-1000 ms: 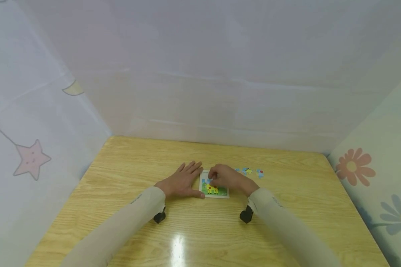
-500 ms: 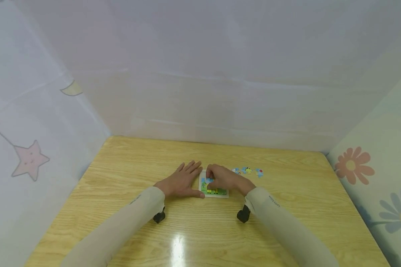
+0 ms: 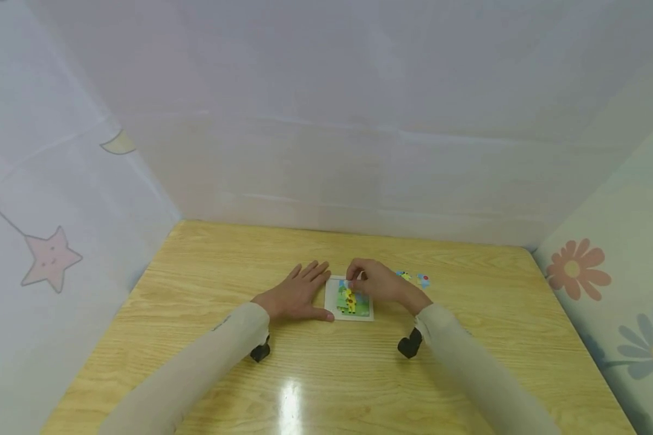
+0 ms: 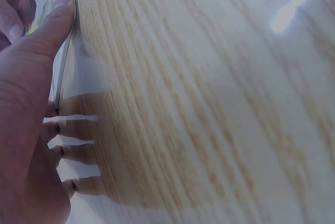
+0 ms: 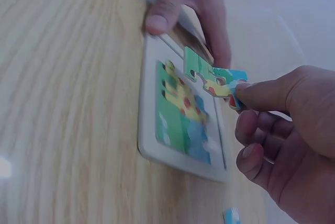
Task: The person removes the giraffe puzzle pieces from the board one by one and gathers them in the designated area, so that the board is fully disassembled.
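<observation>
The right hand [image 3: 378, 281] pinched joined puzzle pieces [image 5: 214, 88], tilted above the tray [image 5: 148, 103]; the left hand [image 3: 294, 296], fingers spread, touched its edge. The step looked like moving them in or out (which, I couldn't tell), next needing a steady pinch.

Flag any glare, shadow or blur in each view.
Head: glare streak on the glossy yellow wooden table; left wrist: white glare patch, shadow or reflection beside the left hand; right wrist: green-and-yellow puzzle picture in the white rectangular tray looks blurred.
</observation>
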Demonstrator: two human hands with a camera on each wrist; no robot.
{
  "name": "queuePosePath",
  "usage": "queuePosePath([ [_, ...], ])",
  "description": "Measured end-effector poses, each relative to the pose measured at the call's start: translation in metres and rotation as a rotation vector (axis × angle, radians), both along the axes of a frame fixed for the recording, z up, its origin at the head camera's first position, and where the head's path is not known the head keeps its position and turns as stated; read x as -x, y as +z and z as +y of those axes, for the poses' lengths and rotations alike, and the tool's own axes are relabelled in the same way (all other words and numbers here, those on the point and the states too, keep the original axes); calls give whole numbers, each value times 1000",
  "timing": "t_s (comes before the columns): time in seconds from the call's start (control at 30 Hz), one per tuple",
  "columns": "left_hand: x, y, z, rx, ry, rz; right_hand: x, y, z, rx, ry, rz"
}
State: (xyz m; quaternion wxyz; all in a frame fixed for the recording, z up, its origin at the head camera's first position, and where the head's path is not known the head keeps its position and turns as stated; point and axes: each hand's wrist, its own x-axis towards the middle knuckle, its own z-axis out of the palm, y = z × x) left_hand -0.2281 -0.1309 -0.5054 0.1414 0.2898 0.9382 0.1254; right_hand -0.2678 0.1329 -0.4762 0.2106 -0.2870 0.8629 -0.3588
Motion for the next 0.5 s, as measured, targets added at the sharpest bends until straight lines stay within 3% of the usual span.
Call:
queuePosePath([
  [0.37,0,-1,0,-5,-1,-8,4,0,65,44,-119,-49],
  [0.5,1,0,1,5,0,-12,2,-1,72,87,-130,-82],
])
